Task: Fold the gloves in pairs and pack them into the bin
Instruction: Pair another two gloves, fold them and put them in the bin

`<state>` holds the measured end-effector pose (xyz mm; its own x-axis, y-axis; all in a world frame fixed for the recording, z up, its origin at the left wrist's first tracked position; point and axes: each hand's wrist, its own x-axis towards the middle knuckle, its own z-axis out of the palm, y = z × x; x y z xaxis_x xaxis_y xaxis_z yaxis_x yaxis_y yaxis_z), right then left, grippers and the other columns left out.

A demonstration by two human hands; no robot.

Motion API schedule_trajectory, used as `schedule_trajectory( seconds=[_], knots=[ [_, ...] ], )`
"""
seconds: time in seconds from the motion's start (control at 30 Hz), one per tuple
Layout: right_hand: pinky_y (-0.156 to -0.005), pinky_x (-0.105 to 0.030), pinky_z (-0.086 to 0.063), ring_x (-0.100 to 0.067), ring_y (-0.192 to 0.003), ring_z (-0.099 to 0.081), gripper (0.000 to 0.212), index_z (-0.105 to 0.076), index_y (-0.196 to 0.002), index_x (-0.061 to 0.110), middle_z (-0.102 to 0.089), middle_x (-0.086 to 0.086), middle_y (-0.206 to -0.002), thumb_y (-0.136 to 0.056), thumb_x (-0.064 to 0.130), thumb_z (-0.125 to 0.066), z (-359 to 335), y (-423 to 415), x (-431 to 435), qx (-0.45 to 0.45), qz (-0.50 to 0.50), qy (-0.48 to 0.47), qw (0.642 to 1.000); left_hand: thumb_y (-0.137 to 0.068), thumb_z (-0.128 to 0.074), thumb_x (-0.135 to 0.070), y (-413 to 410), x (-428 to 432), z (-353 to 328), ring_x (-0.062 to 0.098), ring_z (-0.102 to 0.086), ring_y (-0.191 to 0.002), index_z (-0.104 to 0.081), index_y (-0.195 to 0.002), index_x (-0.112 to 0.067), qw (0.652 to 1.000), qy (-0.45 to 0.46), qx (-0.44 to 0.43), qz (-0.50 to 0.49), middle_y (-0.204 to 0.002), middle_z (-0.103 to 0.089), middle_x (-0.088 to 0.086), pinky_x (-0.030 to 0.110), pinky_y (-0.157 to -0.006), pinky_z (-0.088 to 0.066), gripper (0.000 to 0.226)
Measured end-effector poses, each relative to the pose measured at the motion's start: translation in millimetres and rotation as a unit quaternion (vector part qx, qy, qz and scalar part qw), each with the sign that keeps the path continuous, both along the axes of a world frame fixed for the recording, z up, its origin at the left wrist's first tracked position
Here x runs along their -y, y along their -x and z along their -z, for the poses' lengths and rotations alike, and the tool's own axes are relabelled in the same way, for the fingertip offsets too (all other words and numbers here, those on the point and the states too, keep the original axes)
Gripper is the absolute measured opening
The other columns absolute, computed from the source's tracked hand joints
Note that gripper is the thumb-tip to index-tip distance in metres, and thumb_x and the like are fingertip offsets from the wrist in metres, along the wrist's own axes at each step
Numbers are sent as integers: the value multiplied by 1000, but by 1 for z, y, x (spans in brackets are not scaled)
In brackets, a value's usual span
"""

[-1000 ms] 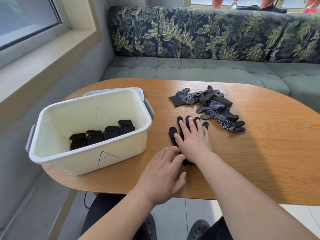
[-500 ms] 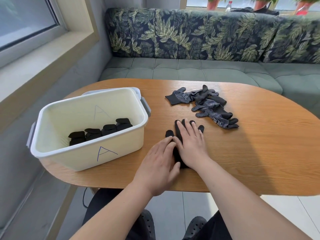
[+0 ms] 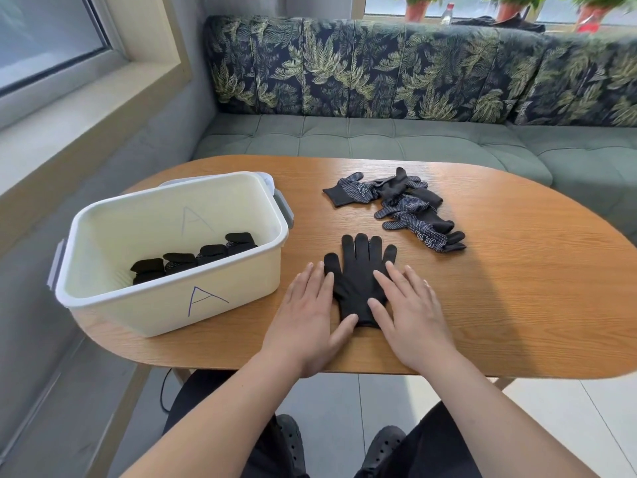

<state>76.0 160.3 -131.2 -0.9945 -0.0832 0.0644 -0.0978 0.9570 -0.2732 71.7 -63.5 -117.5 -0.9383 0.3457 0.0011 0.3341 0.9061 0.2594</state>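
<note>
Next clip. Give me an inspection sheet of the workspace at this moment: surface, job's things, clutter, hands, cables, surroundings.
Surface: oval wooden table, bare wood showing.
Job's things: black glove laid flat near the front edge, fingers pointing away; loose gloves piled behind it; white bin marked A on the left, holding four folded bundles in a row.
Clutter: nothing seen.
Hands: left hand and right hand flat on the table either side of the black glove, touching its edges; no grip on anything.
Cables: one dark cable hanging under the table's front edge.
Surroundings: green bench seat with leaf-print backrest behind; window sill left; plant pots on the far sill.
</note>
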Motion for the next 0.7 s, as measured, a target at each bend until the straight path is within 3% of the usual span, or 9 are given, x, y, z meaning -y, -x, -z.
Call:
schedule_trajectory(
  seconds=[0.07,0.17,0.23,0.3,0.4,0.6,0.7],
  knots=[
    [-134,-46,-9,-13,-165,4,65,-26,-167,38,-10,14,-178,-107,65,-26,-1,0,2,-16,-3,9,1000,-105,-23,-71,0,2,-1,10,22,-161,-4,-171,-23,999,-37,-11,10,-178,12,-8,40,-134,2,84],
    [-127,-47,-31,-16,-158,-26,53,-59,-148,34,-44,12,-164,-102,59,-51,-3,-5,-2,-101,-34,81,991,-105,-42,-67,0,7,2,11,-1,-163,-31,-164,-27,992,-93,-59,53,-174,-19,-11,40,-133,-13,72],
    [-115,-45,-44,-15,-141,-45,34,-74,-126,32,-62,16,-141,-97,50,-68,-3,-8,-6,-149,-59,120,980,-100,-60,-58,0,9,5,16,-28,-155,-53,-145,-25,982,-132,-100,92,-158,-42,-9,40,-126,-30,56],
    [-105,-44,-49,-14,-128,-52,23,-79,-112,34,-66,19,-126,-94,47,-75,-3,-11,-6,-166,-73,116,977,-98,-70,-48,0,10,8,17,-44,-140,-62,-125,-24,973,-155,-124,119,-143,-53,-8,40,-115,-41,37],
    [-100,-45,-50,-14,-123,-54,21,-80,-108,36,-69,22,-121,-95,51,-74,-1,-11,-3,-162,-62,104,979,-101,-70,-41,-2,11,9,15,-52,-128,-65,-109,-25,970,-161,-131,129,-129,-59,-10,39,-105,-47,19],
    [-102,-42,-50,-14,-125,-57,26,-83,-105,34,-71,24,-124,-88,54,-82,2,-12,-6,-181,-90,119,972,-105,-62,-29,-2,7,12,19,-55,-121,-61,-108,-19,971,-162,-149,95,-127,-58,-4,39,-100,-48,10],
    [-98,-44,-51,-14,-121,-59,22,-83,-103,31,-73,22,-119,-87,46,-86,3,-14,-6,-191,-97,108,971,-105,-63,-27,-3,7,13,19,-55,-121,-61,-108,-19,971,-159,-154,92,-126,-58,-3,38,-100,-48,9]
  ],
)
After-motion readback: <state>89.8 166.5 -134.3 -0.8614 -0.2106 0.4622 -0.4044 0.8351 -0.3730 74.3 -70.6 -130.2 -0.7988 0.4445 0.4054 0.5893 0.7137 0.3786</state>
